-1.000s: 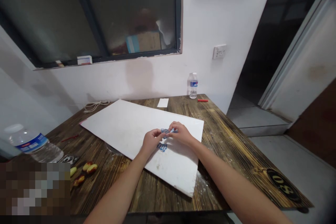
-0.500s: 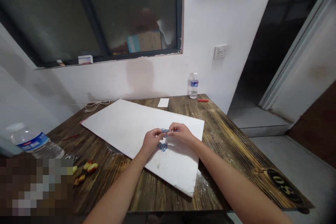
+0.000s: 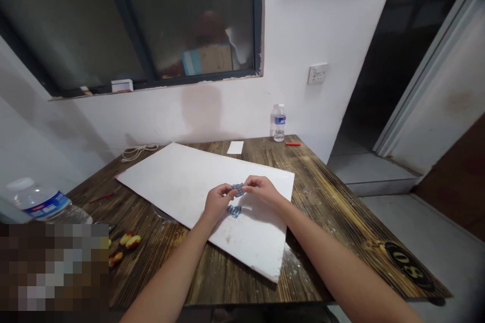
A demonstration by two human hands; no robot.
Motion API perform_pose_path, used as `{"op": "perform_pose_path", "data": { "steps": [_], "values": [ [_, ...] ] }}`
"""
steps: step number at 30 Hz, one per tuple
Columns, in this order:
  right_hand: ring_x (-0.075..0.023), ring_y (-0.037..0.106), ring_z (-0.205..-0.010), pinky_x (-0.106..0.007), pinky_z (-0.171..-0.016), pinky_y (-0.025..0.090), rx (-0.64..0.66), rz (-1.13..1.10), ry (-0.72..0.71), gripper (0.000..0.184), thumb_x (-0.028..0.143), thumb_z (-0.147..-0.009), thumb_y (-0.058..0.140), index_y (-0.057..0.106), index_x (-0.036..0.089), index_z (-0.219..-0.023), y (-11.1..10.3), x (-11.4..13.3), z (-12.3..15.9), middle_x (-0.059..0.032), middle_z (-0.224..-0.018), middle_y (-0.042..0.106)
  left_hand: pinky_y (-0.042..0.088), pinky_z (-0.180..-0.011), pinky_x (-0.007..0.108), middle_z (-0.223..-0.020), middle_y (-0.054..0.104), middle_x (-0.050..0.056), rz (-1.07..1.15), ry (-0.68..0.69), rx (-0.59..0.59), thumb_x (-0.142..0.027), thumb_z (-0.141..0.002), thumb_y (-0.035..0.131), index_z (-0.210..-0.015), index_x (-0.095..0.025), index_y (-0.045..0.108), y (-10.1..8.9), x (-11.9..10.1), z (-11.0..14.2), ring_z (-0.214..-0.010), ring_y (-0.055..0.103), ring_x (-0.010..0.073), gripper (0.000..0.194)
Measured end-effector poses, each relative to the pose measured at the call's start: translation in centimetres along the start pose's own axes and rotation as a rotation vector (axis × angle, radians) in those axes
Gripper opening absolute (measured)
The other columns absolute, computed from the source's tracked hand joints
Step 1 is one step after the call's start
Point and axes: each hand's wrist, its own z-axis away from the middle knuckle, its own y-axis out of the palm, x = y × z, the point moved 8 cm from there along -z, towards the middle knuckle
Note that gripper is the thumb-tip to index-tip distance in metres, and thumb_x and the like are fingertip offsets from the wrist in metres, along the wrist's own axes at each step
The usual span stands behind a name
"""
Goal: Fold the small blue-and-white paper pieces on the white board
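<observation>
A blue-coated wire clip (image 3: 238, 190), formed of looped, glossy wire, was held above the board at its centre. The left hand (image 3: 219, 202) and right hand (image 3: 261, 191) converged on it from opposite sides. The left fingers (image 3: 227, 191) and right fingers (image 3: 250, 182) were curled inward and grasped the clip between their tips; neither hand was released or clenched into a fist.

A second blue clip (image 3: 234, 211) of the same looped form lay flat on the board just below the hands, not touching either of them.

Beneath both clips lay a white foam board (image 3: 182, 181), a broad, matte rectangular sheet with a crumbling lower corner, set at an angle on a wooden table (image 3: 322, 212). The tabletop had a dark, charred grain and was flecked with white particles.

Beyond the board were a white paper slip (image 3: 235, 147), a red stick (image 3: 292, 144), and an upright clear plastic water bottle (image 3: 279, 123). A looped white cord (image 3: 139, 152) lay at the far left edge of the table. Nearer the left edge were a second clear plastic bottle (image 3: 41, 201), lying on its side, and glossy red-and-yellow pieces (image 3: 131, 240). A round black plate (image 3: 409, 266) with the numerals 08 was fixed to the right corner. The lower-left area was pixelated and could not be read.
</observation>
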Motion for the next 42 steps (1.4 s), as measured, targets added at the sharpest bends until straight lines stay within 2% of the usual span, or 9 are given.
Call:
{"op": "perform_pose_path", "data": {
  "steps": [4,15,20,23,26,31,35,38,42],
  "values": [
    [-0.0120,0.051,-0.058,-0.026,-0.057,0.038,-0.054,-0.103,0.043,0.034,0.049,-0.063,0.075,0.062,0.018,-0.068,-0.6,-0.6,-0.2,0.0007,-0.063,0.061,0.038,-0.055,0.023,-0.057,0.056,-0.002,-0.012,-0.001,-0.034,-0.043,-0.071,0.069,-0.064,-0.016,0.061,-0.3,0.0,-0.1,-0.055,0.049,0.0111,0.029],
    [-0.0107,0.044,-0.053,-0.026,-0.054,0.036,-0.422,-0.211,0.024,0.026,0.040,-0.063,0.070,0.053,0.020,-0.064,-5.2,-0.5,0.0,0.0032,-0.058,0.052,0.035,-0.048,0.021,-0.055,0.055,-0.003,0.030,-0.109,-0.228,-0.048,-0.067,0.070,-0.069,-0.016,0.059,-2.0,1.2,-0.1,-0.051,0.046,0.0098,0.033],
    [-0.0085,0.039,-0.047,-0.024,-0.050,0.029,-0.096,-0.115,0.136,0.023,0.037,-0.064,0.067,0.054,0.019,-0.061,-3.2,-1.3,-0.4,0.0058,-0.049,0.046,0.035,-0.048,0.020,-0.055,0.055,-0.003,0.041,-0.120,-0.245,-0.048,-0.067,0.069,-0.068,-0.017,0.057,-2.2,1.1,0.0,-0.050,0.046,0.0098,0.033],
    [-0.0093,0.042,-0.051,-0.023,-0.052,0.030,0.126,0.115,0.171,0.021,0.036,-0.067,0.065,0.058,0.017,-0.061,-1.5,-1.8,-0.1,0.0037,-0.053,0.051,0.035,-0.047,0.019,-0.056,0.055,-0.003,0.046,-0.128,-0.243,-0.048,-0.068,0.069,-0.069,-0.017,0.058,-2.2,1.2,0.0,-0.051,0.047,0.0095,0.033],
    [-0.0103,0.046,-0.055,-0.024,-0.055,0.032,0.222,0.363,0.119,0.015,0.028,-0.069,0.062,0.060,0.016,-0.061,-0.8,-1.7,0.4,0.0025,-0.058,0.054,0.035,-0.047,0.019,-0.055,0.055,-0.003,0.041,-0.123,-0.245,-0.048,-0.067,0.069,-0.068,-0.017,0.058,-2.2,1.3,-0.1,-0.050,0.047,0.0093,0.033],
    [-0.0140,0.050,-0.066,-0.026,-0.062,0.031,0.285,0.815,-0.122,0.016,0.023,-0.069,0.064,0.060,0.017,-0.055,-0.1,0.2,0.9,-0.0009,-0.063,0.059,0.035,-0.046,0.020,-0.053,0.054,-0.003,0.049,-0.111,-0.251,-0.049,-0.066,0.070,-0.068,-0.017,0.058,-2.1,1.3,-0.2,-0.049,0.047,0.0095,0.034],
    [-0.0169,0.049,-0.071,-0.029,-0.066,0.027,0.247,1.039,-0.210,0.030,0.036,-0.071,0.071,0.058,0.017,-0.052,-0.2,1.3,1.0,-0.0035,-0.064,0.060,0.035,-0.047,0.021,-0.053,0.055,-0.004,0.047,-0.108,-0.244,-0.049,-0.066,0.070,-0.067,-0.017,0.058,-2.1,1.5,-0.3,-0.049,0.047,0.0097,0.035],
    [-0.0169,0.049,-0.071,-0.030,-0.066,0.026,0.191,1.031,-0.206,0.039,0.044,-0.075,0.071,0.056,0.017,-0.050,-0.4,1.5,1.0,-0.0039,-0.062,0.059,0.036,-0.048,0.021,-0.054,0.054,-0.004,0.027,-0.092,-0.201,-0.049,-0.068,0.069,-0.066,-0.017,0.058,-1.8,1.5,-0.3,-0.050,0.048,0.0100,0.034],
    [-0.0158,0.049,-0.071,-0.028,-0.067,0.030,0.127,0.829,-0.258,0.032,0.044,-0.076,0.071,0.061,0.018,-0.060,-0.1,2.0,0.9,-0.0019,-0.066,0.060,0.037,-0.051,0.021,-0.054,0.053,-0.004,-0.007,-0.076,-0.096,-0.046,-0.070,0.069,-0.065,-0.017,0.057,-0.8,1.3,-0.3,-0.051,0.048,0.0099,0.032]
  ]
}}
